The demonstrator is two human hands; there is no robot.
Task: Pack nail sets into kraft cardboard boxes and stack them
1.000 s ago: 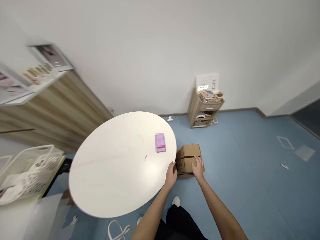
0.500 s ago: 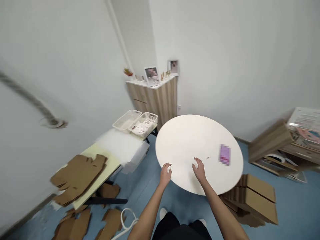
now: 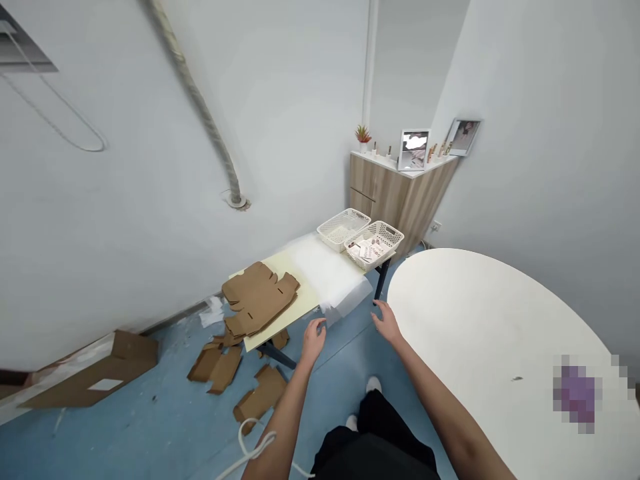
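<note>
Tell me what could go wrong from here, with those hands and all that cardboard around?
The cardboard pieces on the floor near the feet could slide underfoot if stepped on, and the white cord nearby might catch a foot. The left hand is close to the white sheet draped past the pale yellow board, so a careless grab could drag it and possibly disturb the basket of cards beside it.

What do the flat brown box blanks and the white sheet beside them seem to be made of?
The box blanks look like matte brown cardboard, shown by die-cut slots and folds. The white sheet looks like translucent foam wrap, its edges soft; exact material unclear.
</note>
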